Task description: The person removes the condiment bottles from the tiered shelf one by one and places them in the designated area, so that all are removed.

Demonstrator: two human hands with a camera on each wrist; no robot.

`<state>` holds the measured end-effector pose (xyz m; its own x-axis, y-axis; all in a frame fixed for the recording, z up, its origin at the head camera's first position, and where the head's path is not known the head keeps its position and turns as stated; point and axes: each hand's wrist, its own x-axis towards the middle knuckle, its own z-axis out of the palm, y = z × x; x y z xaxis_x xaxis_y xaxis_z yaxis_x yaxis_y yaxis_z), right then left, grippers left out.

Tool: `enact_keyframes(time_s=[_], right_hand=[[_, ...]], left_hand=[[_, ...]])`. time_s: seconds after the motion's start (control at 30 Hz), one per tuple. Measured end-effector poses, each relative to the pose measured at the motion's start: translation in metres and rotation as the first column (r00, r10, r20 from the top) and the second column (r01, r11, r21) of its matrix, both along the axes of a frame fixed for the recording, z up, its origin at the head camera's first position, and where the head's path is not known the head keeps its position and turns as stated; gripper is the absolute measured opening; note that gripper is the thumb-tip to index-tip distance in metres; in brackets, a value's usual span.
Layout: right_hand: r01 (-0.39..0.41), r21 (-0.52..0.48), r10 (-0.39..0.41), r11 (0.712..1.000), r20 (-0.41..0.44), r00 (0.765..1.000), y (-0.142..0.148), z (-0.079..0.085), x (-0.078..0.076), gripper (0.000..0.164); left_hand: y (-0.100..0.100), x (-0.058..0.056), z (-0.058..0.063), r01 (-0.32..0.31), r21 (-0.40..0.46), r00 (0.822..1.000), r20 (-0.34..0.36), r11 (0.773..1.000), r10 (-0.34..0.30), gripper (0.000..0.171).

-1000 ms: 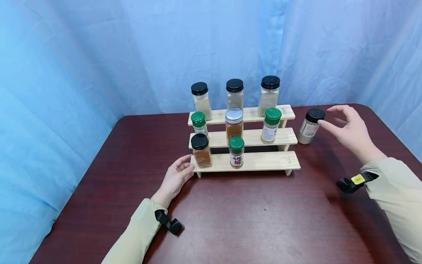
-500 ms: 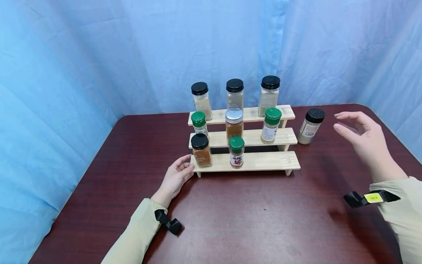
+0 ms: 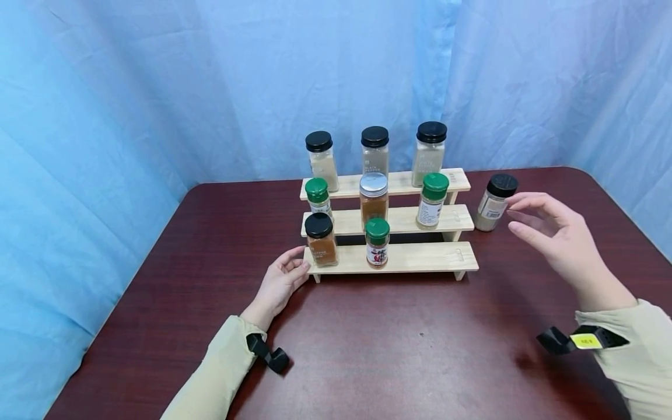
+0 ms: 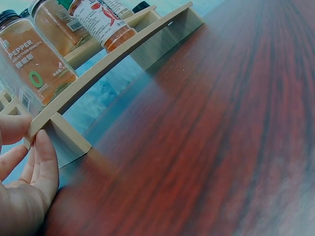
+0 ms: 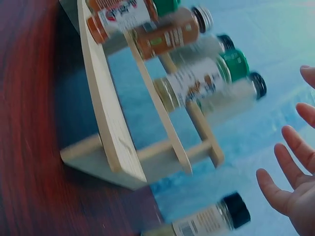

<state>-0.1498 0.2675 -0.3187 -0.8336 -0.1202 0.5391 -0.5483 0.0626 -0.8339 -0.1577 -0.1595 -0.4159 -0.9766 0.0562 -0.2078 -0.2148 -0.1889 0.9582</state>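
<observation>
A three-tier wooden spice rack stands on the table in the head view. My left hand pinches the left end of its lowest shelf; in the left wrist view the thumb lies above the board and fingers below. A brown pepper jar with a black lid is just beside that hand. To the right of the rack, on the table, is a black-lidded spice jar. My right hand hovers near this jar with loosely bent fingers, holding nothing; in the right wrist view a gap separates fingers and jar.
A green-lidded jar shares the lowest shelf. Two green-lidded jars and a silver-lidded jar occupy the middle tier. Black-lidded jars, among them a black pepper jar, line the top. Blue curtains hang behind the dark red table.
My right hand first drew back rightward from the black-lidded jar, then came back left and lower towards it. The left hand kept its pinch on the rack.
</observation>
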Motion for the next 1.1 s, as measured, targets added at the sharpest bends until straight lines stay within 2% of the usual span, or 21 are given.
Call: enact_keyframes(time_s=[0.13, 0.23, 0.5, 0.63, 0.8, 0.97, 1.1], right_hand=[[-0.086, -0.013, 0.085, 0.996, -0.063, 0.994, -0.018, -0.001, 0.002, 0.037], [-0.124, 0.048, 0.129, 0.991, -0.117, 0.985, -0.033, -0.001, 0.001, 0.041], [-0.164, 0.215, 0.202, 0.963, -0.171, 0.964, -0.063, 0.000, 0.001, 0.045], [-0.105, 0.328, 0.170, 0.939, -0.175, 0.970, -0.074, 0.001, 0.001, 0.041], [-0.036, 0.445, 0.123, 0.895, -0.167, 0.978, -0.089, 0.001, 0.001, 0.045], [-0.015, 0.510, 0.127, 0.860, -0.186, 0.974, -0.107, 0.000, -0.001, 0.048], [-0.023, 0.532, 0.145, 0.847, -0.189, 0.971, -0.121, -0.002, -0.003, 0.047]], left_hand=[[0.002, 0.001, 0.000, -0.005, 0.000, 1.000, -0.002, 1.000, 0.005, 0.050], [0.002, 0.001, 0.000, -0.001, 0.003, 1.000, -0.005, 1.000, 0.001, 0.050], [0.001, 0.001, 0.000, 0.003, -0.002, 1.000, -0.003, 1.000, -0.003, 0.050], [0.000, 0.001, 0.000, 0.002, 0.004, 1.000, -0.010, 1.000, -0.002, 0.050], [0.000, 0.000, 0.002, 0.000, 0.011, 1.000, 0.000, 1.000, 0.000, 0.050], [0.001, 0.000, 0.003, -0.002, 0.013, 1.000, 0.016, 1.000, 0.002, 0.051], [0.000, 0.001, 0.003, -0.008, 0.019, 1.000, 0.026, 1.000, 0.008, 0.050]])
